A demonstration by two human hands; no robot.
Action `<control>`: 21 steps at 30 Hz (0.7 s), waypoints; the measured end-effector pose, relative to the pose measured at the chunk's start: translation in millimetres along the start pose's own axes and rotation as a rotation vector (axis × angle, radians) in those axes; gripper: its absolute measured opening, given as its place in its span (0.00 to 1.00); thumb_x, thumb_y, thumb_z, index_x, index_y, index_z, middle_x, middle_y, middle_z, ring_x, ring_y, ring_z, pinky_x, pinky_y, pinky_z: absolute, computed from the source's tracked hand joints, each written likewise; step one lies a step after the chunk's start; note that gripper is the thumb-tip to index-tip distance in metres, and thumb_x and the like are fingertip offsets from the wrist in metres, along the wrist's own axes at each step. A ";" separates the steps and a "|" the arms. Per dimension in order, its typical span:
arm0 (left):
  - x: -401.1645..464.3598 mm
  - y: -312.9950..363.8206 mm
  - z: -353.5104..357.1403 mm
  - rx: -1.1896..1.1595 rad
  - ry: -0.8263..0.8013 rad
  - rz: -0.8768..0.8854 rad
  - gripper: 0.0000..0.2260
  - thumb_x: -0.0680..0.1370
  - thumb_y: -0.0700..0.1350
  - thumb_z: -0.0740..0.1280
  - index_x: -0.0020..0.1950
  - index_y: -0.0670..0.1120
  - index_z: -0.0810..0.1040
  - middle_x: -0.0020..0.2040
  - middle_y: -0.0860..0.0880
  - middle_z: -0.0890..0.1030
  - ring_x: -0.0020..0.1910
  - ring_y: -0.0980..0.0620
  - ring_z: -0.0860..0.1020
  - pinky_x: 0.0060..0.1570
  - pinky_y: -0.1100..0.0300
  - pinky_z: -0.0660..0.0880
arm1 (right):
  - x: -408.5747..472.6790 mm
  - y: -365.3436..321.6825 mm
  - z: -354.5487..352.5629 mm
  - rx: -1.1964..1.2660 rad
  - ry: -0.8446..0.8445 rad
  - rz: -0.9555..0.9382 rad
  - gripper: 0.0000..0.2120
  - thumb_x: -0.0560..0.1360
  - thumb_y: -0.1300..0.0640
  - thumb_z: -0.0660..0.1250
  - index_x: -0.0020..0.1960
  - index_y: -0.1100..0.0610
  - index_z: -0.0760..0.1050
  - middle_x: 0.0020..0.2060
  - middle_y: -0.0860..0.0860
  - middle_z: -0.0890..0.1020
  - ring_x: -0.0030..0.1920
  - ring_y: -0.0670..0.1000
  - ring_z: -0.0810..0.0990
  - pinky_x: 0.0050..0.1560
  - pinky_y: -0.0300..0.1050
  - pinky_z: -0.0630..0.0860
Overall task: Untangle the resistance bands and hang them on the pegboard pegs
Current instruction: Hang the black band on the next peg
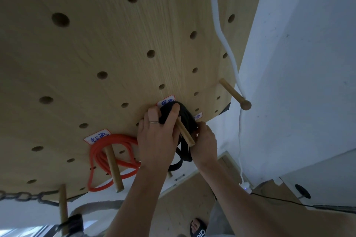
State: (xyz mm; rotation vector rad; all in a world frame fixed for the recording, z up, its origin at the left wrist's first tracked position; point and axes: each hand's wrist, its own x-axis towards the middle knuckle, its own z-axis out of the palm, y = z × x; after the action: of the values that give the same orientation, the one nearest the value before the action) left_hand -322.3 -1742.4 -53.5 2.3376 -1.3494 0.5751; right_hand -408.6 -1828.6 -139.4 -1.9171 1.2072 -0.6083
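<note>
Head view, looking up along the pegboard (pixel 115 44). Well to the left of the left hand, an orange band (pixel 107 152) already hangs in loops over its own peg (pixel 113 167), under a white handwritten label (pixel 97 136). Further left and lower, a dark chain (pixel 21 196) runs to another peg (pixel 63 206).

The left hand (pixel 157 140) is curled round the coiled black band (pixel 179 117), thumb and fingers wrapping the top of the bundle where it meets the board. A ring shows on one finger. Just right of that hand, a wooden peg (pixel 185 133) pokes out through the coil. Immediately right of the peg, the right hand (pixel 204 140) pinches the lower side of the same band, fingers bent in toward the peg. Loose black loops dangle below, between the two wrists. Up and to the right of the right hand stands a bare knobbed peg (pixel 235 95), with a white cord (pixel 231 54) running down beside it.

My guess is the band is being seated on the peg. The risk: the peg end is plain, with no knob, so if both hands let go before every loop sits back against the board, the springy coil could slide forward and drop off. The hanging loops could also keep a twist if they are not all passed over the peg.
</note>
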 end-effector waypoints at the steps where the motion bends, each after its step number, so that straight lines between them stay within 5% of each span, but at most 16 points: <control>1: 0.3 0.1 0.0 0.002 -0.002 0.000 0.19 0.78 0.49 0.59 0.70 0.52 0.68 0.53 0.37 0.75 0.45 0.38 0.78 0.44 0.46 0.78 | -0.7 1.5 0.1 0.007 0.004 0.007 0.04 0.80 0.61 0.62 0.55 0.57 0.73 0.44 0.50 0.78 0.41 0.52 0.78 0.41 0.48 0.77; 5: 0.9 -0.2 1.7 -0.002 -0.003 -0.002 0.19 0.78 0.49 0.58 0.70 0.52 0.68 0.54 0.36 0.75 0.46 0.38 0.78 0.45 0.45 0.79 | -7.0 4.5 -4.1 0.128 0.053 0.039 0.09 0.81 0.55 0.63 0.60 0.54 0.69 0.48 0.47 0.75 0.44 0.49 0.78 0.42 0.48 0.80; 9: 0.1 0.8 3.3 -0.012 0.034 -0.002 0.18 0.79 0.49 0.59 0.69 0.52 0.69 0.53 0.37 0.74 0.45 0.39 0.78 0.46 0.46 0.78 | -22.6 2.6 -5.7 0.212 0.136 -0.024 0.07 0.82 0.58 0.62 0.57 0.48 0.69 0.47 0.42 0.74 0.46 0.44 0.76 0.42 0.32 0.71; 14: -0.9 0.2 3.9 0.004 0.047 -0.005 0.18 0.79 0.49 0.59 0.70 0.52 0.69 0.55 0.40 0.69 0.44 0.40 0.77 0.45 0.47 0.78 | -21.7 10.9 5.5 0.220 0.082 -0.099 0.08 0.80 0.61 0.65 0.57 0.53 0.73 0.46 0.44 0.76 0.43 0.47 0.79 0.40 0.51 0.81; 19: -1.7 0.4 2.6 0.006 0.023 -0.015 0.21 0.77 0.48 0.64 0.70 0.52 0.68 0.56 0.41 0.67 0.45 0.40 0.77 0.46 0.46 0.78 | -14.6 0.1 0.4 0.233 0.012 -0.119 0.22 0.75 0.55 0.72 0.67 0.54 0.71 0.49 0.44 0.76 0.43 0.44 0.78 0.42 0.42 0.80; 21: -1.6 0.5 2.8 -0.001 0.036 -0.017 0.26 0.73 0.45 0.72 0.69 0.52 0.68 0.56 0.42 0.66 0.45 0.39 0.77 0.46 0.46 0.77 | -13.7 -1.3 0.9 0.243 0.016 -0.122 0.19 0.75 0.56 0.71 0.65 0.53 0.71 0.49 0.44 0.78 0.44 0.44 0.78 0.42 0.41 0.79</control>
State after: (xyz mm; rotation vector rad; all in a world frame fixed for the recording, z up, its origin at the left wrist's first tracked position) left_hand -323.0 -1743.0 -56.6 2.3251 -1.3122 0.6081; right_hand -413.2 -1815.6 -138.8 -1.7908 0.9827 -0.7980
